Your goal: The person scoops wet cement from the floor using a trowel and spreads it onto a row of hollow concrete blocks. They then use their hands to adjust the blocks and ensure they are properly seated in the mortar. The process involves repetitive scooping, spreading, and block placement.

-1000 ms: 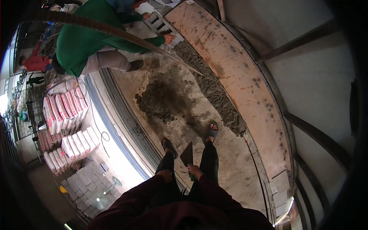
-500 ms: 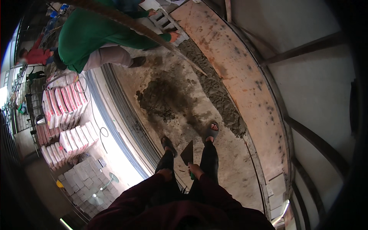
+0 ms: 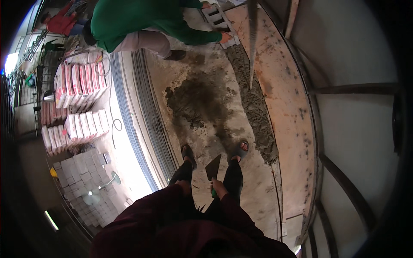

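Observation:
My right hand [image 3: 218,187] grips a trowel by its green handle, and the trowel's dark triangular blade [image 3: 212,167] points away from me, above the floor between my feet. My left hand [image 3: 184,186] is at my left leg, apart from the trowel; its fingers are hidden. Ahead, a strip of wet grey mortar [image 3: 255,112] runs along a stained tan panel [image 3: 286,94]. At its far end, a co-worker in a green top [image 3: 137,21] has both hands on a grey hollow concrete block [image 3: 218,19].
A long thin rod or rope [image 3: 252,43] hangs across the view over the mortar. Dark wet residue [image 3: 198,101] spreads over the concrete floor. To the left lie long metal bars [image 3: 148,94], stacked bags [image 3: 84,84] and grey paving blocks [image 3: 86,180]. Another person in red [image 3: 63,22] is farther off.
My view has turned, so the floor, bags and co-worker appear shifted, and the hanging rod now looks nearly upright. The trowel stays in my right hand; the co-worker still holds the block.

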The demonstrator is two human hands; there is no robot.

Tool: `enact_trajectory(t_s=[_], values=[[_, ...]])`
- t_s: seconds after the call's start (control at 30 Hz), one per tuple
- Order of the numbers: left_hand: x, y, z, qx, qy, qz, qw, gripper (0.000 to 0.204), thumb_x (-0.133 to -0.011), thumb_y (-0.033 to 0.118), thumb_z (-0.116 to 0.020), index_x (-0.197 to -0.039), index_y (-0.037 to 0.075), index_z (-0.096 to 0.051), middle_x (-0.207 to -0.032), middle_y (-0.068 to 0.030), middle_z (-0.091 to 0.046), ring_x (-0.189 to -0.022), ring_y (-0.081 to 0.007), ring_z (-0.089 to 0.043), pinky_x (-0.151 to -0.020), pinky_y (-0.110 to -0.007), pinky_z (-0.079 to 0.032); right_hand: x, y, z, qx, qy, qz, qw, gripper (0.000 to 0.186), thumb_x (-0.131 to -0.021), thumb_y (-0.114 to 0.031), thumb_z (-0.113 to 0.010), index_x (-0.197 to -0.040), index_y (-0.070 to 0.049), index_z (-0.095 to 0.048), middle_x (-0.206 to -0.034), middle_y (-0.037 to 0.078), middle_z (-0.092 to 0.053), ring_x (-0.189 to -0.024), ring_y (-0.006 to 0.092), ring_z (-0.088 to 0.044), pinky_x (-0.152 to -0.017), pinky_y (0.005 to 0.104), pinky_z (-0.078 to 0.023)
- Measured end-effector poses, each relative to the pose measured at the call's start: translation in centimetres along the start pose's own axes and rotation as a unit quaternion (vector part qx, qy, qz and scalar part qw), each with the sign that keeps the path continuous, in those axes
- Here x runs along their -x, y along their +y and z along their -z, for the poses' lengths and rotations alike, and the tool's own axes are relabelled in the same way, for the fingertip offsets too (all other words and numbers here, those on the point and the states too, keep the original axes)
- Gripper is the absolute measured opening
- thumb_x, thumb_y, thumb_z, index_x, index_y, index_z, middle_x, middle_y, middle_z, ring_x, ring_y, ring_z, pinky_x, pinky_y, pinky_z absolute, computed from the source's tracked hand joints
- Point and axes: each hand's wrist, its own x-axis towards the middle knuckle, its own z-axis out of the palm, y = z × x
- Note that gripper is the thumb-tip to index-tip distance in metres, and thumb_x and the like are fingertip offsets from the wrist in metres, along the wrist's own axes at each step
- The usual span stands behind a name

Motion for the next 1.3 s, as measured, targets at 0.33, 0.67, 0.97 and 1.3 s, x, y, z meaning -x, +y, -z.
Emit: enact_trajectory(t_s=[0.33, 0.67, 0.97, 1.3], values=[[-2.1, -1.7, -2.4, 0.019, -0.007, -0.010, 1.000, 0.041, -0.085, 0.032, -0.051, -0.114, 0.005, -0.062, -0.120, -0.0160, -0.059, -0.118, -0.0310, -0.053, -0.096, -0.049, -0.040, -0.4, -1.1, -1.1, 0.059, 0.013, 0.000, 0.998, 0.042, -0.099, -0.039, -0.040, -0.112, 0.000, -0.046, -0.069, 0.004, -0.047, -0.053, 0.0145, -0.045, -0.053, 0.0327, -0.041], [-4.0, -10.3, -9.9, 0.126, 0.069, -0.007, 0.990, 0.039, -0.081, 0.027, -0.053, -0.111, 0.004, -0.062, -0.118, -0.0173, -0.059, -0.116, -0.0322, -0.053, -0.096, -0.050, -0.039, -4.4, 1.4, -4.4, 0.119, 0.067, -0.023, 0.990, 0.053, -0.098, -0.042, -0.042, -0.123, 0.004, -0.046, -0.066, 0.005, -0.050, -0.056, 0.0154, -0.048, -0.055, 0.0340, -0.041], [-7.5, -16.1, -11.8, 0.221, 0.064, -0.048, 0.972, 0.039, -0.080, 0.028, -0.053, -0.109, 0.004, -0.061, -0.115, -0.0170, -0.061, -0.112, -0.0320, -0.055, -0.095, -0.046, -0.041, -13.4, -1.3, -4.8, 0.223, 0.177, 0.012, 0.959, 0.041, -0.097, -0.040, -0.046, -0.105, 0.000, -0.052, -0.059, 0.005, -0.049, -0.049, 0.0170, -0.047, -0.047, 0.0349, -0.040], [-19.4, -11.4, -8.8, 0.345, 0.142, -0.214, 0.903, 0.029, -0.083, 0.028, -0.055, -0.097, 0.003, -0.060, -0.098, -0.0166, -0.062, -0.094, -0.0330, -0.060, -0.082, -0.045, -0.048, -26.3, -10.6, -6.0, 0.441, 0.196, 0.170, 0.859, 0.045, -0.097, -0.036, -0.046, -0.117, 0.005, -0.044, -0.058, 0.006, -0.051, -0.049, 0.0188, -0.052, -0.044, 0.0347, -0.040]])
